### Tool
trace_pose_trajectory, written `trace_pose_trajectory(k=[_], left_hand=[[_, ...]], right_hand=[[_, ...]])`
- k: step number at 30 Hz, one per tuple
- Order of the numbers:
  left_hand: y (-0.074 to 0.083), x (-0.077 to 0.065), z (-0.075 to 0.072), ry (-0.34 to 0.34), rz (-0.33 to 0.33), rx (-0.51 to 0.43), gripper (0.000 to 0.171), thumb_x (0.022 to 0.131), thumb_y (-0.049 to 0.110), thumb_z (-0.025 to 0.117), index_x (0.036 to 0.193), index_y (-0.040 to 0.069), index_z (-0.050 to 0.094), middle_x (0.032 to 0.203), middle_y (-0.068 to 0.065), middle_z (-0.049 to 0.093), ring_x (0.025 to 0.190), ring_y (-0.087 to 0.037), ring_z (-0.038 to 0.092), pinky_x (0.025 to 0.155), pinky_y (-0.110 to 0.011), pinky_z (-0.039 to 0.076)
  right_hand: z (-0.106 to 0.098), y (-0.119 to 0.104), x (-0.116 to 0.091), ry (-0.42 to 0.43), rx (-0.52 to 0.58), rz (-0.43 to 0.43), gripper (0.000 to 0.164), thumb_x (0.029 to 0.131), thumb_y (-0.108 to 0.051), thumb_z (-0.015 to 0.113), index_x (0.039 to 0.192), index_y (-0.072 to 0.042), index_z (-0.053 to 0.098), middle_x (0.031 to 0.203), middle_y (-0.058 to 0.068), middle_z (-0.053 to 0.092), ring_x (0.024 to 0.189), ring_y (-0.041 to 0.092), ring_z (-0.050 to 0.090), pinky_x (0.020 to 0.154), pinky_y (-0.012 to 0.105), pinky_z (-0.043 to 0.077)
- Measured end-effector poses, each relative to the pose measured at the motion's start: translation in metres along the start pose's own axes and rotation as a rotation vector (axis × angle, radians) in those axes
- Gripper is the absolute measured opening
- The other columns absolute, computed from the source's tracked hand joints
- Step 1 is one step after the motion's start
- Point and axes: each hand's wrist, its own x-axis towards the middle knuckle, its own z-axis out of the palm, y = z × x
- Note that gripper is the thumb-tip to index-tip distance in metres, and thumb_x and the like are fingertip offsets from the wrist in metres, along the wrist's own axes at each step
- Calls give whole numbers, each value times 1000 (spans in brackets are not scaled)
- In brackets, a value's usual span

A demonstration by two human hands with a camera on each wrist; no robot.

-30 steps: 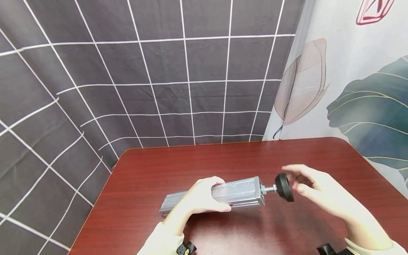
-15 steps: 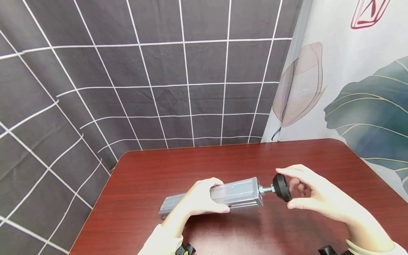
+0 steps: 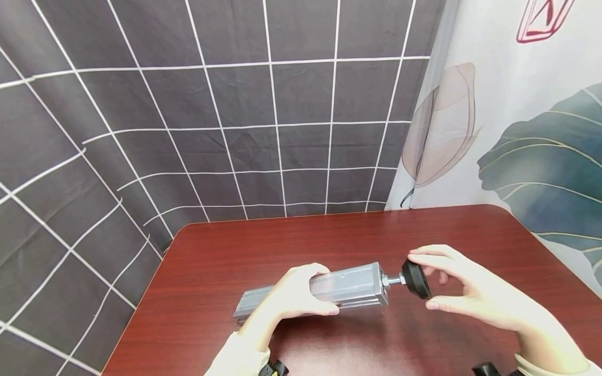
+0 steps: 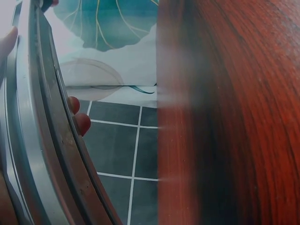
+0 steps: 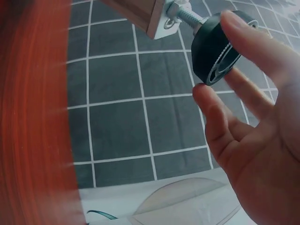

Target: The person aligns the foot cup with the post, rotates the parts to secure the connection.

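Observation:
My left hand (image 3: 298,295) grips a silver aluminium profile (image 3: 350,284) across its middle, thumb on the near side. In the left wrist view, fingertips (image 4: 82,123) curl past the far edge of the grooved profile (image 4: 42,117). A threaded bolt (image 3: 396,280) with a nut sticks out of the profile's right end and carries a black levelling foot (image 3: 416,279). My right hand (image 3: 475,287) pinches this foot's rim between thumb and fingers. The right wrist view shows the foot's hollow underside (image 5: 224,64) turned toward the palm.
A reddish-brown wooden table (image 3: 226,245) lies under the hands. Behind it hangs a dark grey curtain (image 3: 244,94) with white grid lines. A pale curtain (image 3: 494,47) with leaf prints is at the right.
My right hand has moved slightly left, and its thumb and fingers have come onto the levelling foot's rim. The left hand keeps its grip on the profile.

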Motion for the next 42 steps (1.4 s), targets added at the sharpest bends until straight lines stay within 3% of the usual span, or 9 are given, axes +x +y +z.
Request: trace_pose_trajectory(k=[6, 11, 15, 18, 26, 29, 35, 39, 42], left_hand=[[0, 0, 1, -12, -8, 2, 57, 59, 48, 83, 106, 25, 61, 89, 17, 59, 81, -2, 54, 75, -23, 45], [0, 0, 1, -11, 0, 2, 56, 59, 48, 83, 106, 25, 62, 89, 17, 59, 80, -2, 54, 75, -23, 45], [0, 1, 1, -5, 7, 2, 56, 59, 48, 83, 105, 25, 62, 89, 17, 59, 80, -2, 54, 75, -23, 45], [0, 0, 1, -8, 1, 1, 56, 58, 48, 83, 106, 25, 62, 89, 18, 58, 81, -2, 54, 76, -23, 45], [-1, 1, 4, -8, 13, -9, 55, 58, 47, 83, 104, 24, 62, 89, 18, 58, 81, -1, 54, 76, -22, 45], [0, 1, 4, -6, 21, -12, 55, 58, 47, 83, 104, 24, 62, 88, 18, 58, 80, -1, 54, 76, -22, 45], [1, 0, 1, 13, 12, 6, 56, 58, 47, 83, 105, 25, 62, 89, 18, 58, 81, -2, 54, 75, -23, 45], [1, -1, -1, 23, 0, 11, 58, 58, 47, 83, 107, 25, 61, 90, 17, 59, 82, -2, 54, 76, -24, 45], [0, -2, -1, 19, -3, 2, 58, 58, 46, 83, 107, 24, 61, 90, 17, 59, 81, -2, 54, 76, -24, 45]], right_hand=[[8, 1, 3, 43, 122, 133, 59, 74, -3, 74, 128, -13, 51, 87, -8, 54, 74, 8, 51, 58, 21, 41], [3, 0, 0, 5, 65, 150, 79, 72, -13, 78, 140, -13, 39, 114, -5, 55, 94, 5, 52, 71, 19, 44], [1, -2, -1, 0, 11, 37, 90, 64, -13, 85, 140, -6, 38, 133, 3, 44, 104, 5, 49, 80, 15, 40], [3, -1, 2, -2, 10, -27, 81, 65, -10, 85, 135, -5, 45, 125, -1, 48, 94, 5, 53, 77, 15, 43], [9, 3, 2, 23, 119, 172, 44, 79, -3, 68, 119, -16, 55, 84, -10, 60, 74, 6, 57, 61, 21, 44], [6, 5, 0, 26, 134, 143, 53, 80, -5, 67, 129, -12, 50, 98, -9, 61, 80, 7, 57, 64, 21, 46], [-1, 3, -5, 22, 44, 37, 90, 62, -10, 85, 139, -4, 39, 132, -1, 46, 101, 6, 51, 75, 18, 41], [2, 0, -2, 35, 5, -11, 83, 62, -8, 86, 134, -5, 46, 130, 1, 44, 98, 6, 51, 72, 17, 41], [7, -1, 1, 63, 46, 50, 76, 64, -4, 84, 131, -10, 48, 108, -6, 54, 82, 4, 52, 62, 17, 42]])
